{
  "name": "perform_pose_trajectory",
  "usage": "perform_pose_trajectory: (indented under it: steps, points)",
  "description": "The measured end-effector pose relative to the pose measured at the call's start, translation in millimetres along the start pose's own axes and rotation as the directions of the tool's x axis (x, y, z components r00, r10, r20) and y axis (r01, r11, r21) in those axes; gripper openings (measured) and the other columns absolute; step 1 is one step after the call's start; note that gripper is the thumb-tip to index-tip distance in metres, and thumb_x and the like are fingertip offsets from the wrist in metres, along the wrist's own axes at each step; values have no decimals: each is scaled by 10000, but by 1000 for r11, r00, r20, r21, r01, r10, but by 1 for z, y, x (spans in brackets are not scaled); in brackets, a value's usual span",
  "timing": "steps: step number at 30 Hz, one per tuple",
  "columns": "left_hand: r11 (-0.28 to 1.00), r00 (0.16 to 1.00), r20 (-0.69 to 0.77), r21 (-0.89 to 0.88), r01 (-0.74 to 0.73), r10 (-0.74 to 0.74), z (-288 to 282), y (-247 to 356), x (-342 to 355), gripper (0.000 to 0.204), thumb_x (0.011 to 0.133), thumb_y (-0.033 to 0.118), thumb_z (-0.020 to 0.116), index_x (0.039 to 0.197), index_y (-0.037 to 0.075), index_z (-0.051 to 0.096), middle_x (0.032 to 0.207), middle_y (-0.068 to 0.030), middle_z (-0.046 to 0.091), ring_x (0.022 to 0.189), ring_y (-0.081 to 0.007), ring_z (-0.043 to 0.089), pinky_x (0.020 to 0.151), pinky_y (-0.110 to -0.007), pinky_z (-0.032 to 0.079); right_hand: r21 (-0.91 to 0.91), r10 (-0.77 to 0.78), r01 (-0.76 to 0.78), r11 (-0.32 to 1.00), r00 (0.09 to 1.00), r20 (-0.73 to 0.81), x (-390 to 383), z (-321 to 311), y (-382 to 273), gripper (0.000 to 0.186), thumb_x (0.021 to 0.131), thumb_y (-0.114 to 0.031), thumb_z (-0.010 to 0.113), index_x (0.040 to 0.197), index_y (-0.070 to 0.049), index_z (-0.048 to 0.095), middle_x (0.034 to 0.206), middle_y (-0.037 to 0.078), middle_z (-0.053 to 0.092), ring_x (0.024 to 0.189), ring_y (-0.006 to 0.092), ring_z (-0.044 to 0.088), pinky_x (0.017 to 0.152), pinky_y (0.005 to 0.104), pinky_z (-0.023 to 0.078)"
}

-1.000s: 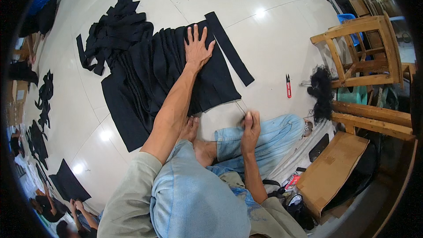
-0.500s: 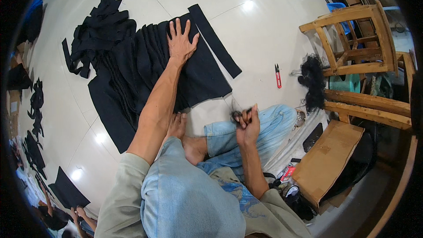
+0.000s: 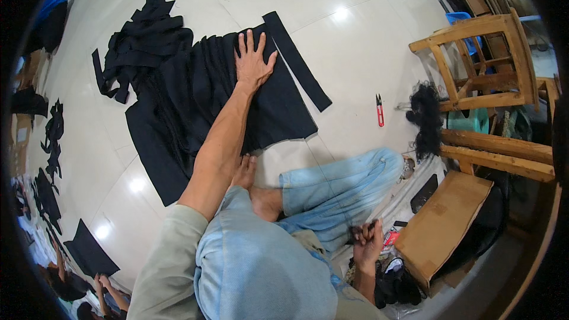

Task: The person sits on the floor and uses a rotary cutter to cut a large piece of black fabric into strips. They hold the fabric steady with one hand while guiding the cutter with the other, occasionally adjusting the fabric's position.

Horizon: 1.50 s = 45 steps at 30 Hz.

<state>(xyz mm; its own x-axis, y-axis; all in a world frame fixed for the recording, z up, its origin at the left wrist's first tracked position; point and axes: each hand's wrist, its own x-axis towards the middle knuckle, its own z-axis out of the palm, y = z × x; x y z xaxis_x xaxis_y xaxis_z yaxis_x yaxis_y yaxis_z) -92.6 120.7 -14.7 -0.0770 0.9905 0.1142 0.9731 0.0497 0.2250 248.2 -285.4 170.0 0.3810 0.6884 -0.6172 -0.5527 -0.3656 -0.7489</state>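
Note:
Black fabric pieces (image 3: 284,109) lie in an overlapping, folded stack on the floor. My left hand (image 3: 255,66) presses flat on the top piece near its far edge, fingers spread. Beside it, a separate black strip (image 3: 299,62) lies slanted along the stack's right side. Low on the right, beyond my bent knee, my right hand (image 3: 368,243) is closed on a small tuft of black thread (image 3: 355,234). A thin dark strand seems to run from that hand across my jeans toward the fabric. Red-handled thread snips (image 3: 380,111) lie on the floor to the right.
A heap of loose black thread (image 3: 424,120) hangs by a wooden stool (image 3: 468,104). Nearer stand a cardboard box (image 3: 444,225) and a dark phone-like slab (image 3: 424,192). At far left are black scraps (image 3: 53,136) and another person's hands (image 3: 102,284) at a black piece.
My right hand has moved down and right, away from the fabric, still closed on the black thread. My left hand stays flat on the stack. The whole view has shifted slightly.

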Motion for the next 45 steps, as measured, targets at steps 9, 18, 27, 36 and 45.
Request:
perform_pose_trajectory:
  steps: [9,18,27,36,45]
  points:
    - [999,1000,-25,-30,-13,12,2,-2,1,713,1001,586,367,1578,175,275,1643,-181,169,1515,-409,105,1189,-608,179,-667,-259,513,540,855,449,118,105,46,425,982,-348,629,1192,20,588,1028,47,633,843,125,586,718,259,489]
    - [997,996,-89,-72,-21,15,5,0,3,694,997,578,398,1567,196,300,1627,-207,200,1499,-448,136,1160,-656,195,-743,-279,542,391,840,466,187,171,126,453,970,-395,616,723,-19,565,521,77,468,463,208,488,480,387,420]
    - [996,995,-98,-83,-18,10,4,-2,-1,676,982,561,447,1547,204,347,1620,-227,196,1492,-462,142,1130,-652,272,-235,-145,213,948,950,275,99,169,50,403,1037,-334,523,696,-142,431,581,-48,402,514,68,365,502,219,322]
    - [999,998,-56,-30,-13,11,4,1,0,691,1001,576,394,1570,196,296,1635,-215,156,1500,-444,122,1157,-617,253,366,-92,-16,930,956,277,167,210,68,387,1097,-331,391,760,-140,394,599,-32,372,550,82,360,710,317,446]
    - [999,999,-35,-3,-37,37,5,-2,-2,707,990,591,371,1579,211,278,1635,-207,169,1510,-433,101,1183,-610,191,-18,-105,108,994,988,116,155,191,78,455,1021,-385,566,674,-174,361,544,-53,274,469,80,256,499,271,367]
